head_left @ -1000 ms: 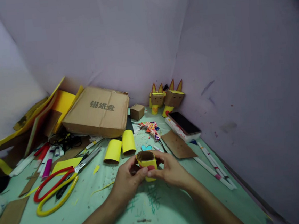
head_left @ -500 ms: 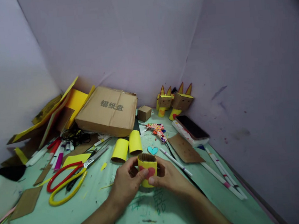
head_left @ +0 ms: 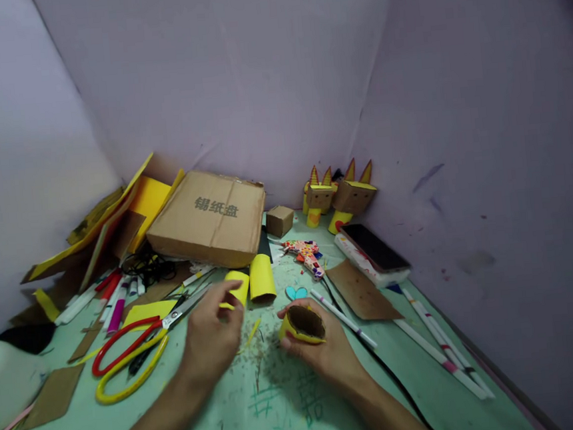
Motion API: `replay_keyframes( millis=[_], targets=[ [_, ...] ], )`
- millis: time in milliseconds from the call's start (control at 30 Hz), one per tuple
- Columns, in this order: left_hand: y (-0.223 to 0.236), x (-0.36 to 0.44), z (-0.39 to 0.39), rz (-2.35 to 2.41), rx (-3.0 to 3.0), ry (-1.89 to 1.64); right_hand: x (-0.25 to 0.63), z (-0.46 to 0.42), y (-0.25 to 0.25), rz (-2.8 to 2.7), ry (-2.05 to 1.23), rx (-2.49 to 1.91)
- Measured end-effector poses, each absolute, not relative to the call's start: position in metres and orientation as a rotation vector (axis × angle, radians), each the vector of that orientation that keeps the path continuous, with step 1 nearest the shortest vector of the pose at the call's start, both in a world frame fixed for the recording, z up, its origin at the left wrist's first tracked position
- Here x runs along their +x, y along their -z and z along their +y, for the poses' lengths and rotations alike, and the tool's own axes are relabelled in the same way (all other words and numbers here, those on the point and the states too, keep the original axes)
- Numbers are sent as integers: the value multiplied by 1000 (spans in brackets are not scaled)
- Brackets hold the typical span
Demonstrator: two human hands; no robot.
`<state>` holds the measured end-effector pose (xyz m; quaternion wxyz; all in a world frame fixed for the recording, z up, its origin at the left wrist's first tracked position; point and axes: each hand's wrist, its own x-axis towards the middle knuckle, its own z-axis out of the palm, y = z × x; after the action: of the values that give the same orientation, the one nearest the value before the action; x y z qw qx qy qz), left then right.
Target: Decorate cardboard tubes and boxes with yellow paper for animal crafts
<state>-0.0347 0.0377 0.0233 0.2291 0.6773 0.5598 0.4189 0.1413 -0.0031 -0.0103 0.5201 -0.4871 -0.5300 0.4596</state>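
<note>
My right hand (head_left: 323, 345) is closed round a short yellow cardboard tube (head_left: 302, 325), tilted so that its brown hollow end faces up toward me. My left hand (head_left: 211, 335) is off that tube, fingers apart, its fingertips in front of another yellow cardboard tube (head_left: 242, 286); whether they touch it I cannot tell. A further yellow tube (head_left: 261, 279) stands just right of that one. Beyond my right hand lies a blue paper heart (head_left: 296, 293). The scissors (head_left: 166, 332), with one red and one yellow handle, lie open left of my left hand.
A cardboard box (head_left: 207, 222) leans at the back beside yellow card sheets (head_left: 149, 197). Behind the tubes are a glue gun (head_left: 306, 253), a small cardboard block (head_left: 280, 221) and cardboard figures (head_left: 352, 196). A phone (head_left: 374, 247), markers (head_left: 343, 317) and a cardboard piece (head_left: 363, 292) lie right.
My left hand has let go of the held tube and moved left toward the standing tubes. The right hand keeps the tube, now tipped with its red patch out of sight.
</note>
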Motion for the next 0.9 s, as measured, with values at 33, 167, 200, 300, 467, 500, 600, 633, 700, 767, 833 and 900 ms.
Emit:
replay_keyframes(
  millis=[33, 167, 200, 300, 467, 500, 600, 633, 700, 767, 833, 900],
  targets=[
    [-27, -43, 46, 1647, 1874, -1182, 142, -3, 11, -1264, -1074, -1184],
    [-32, -62, 68, 1856, 1938, -959, 143, 1, 21, -1266, -1034, -1197],
    [-32, -62, 71, 1860, 1964, -902, 143, 1, 24, -1272, -1031, -1190],
    [-34, -49, 73, 1823, 2080, -785, 142, 3, 28, -1241, -1030, -1162],
    [-47, -15, 80, 1849, 2303, -535, 145, 4, 26, -1180, -1101, -1134],
    [-49, -8, 82, 1870, 2337, -492, 145, 4, 25, -1180, -1116, -1126],
    [-48, 10, 86, 1938, 2422, -384, 147, 3, 23, -1185, -1166, -1080],
    [-47, 15, 86, 1957, 2445, -354, 148, 2, 23, -1182, -1177, -1059],
    [-42, 24, 86, 1987, 2481, -309, 149, 1, 21, -1176, -1185, -1021],
    [-39, 30, 86, 2010, 2500, -281, 151, 0, 19, -1182, -1182, -993],
    [-36, 34, 87, 2021, 2504, -258, 152, 0, 18, -1194, -1173, -982],
    [-35, 34, 87, 2003, 2508, -237, 152, 0, 17, -1204, -1174, -971]
  ],
)
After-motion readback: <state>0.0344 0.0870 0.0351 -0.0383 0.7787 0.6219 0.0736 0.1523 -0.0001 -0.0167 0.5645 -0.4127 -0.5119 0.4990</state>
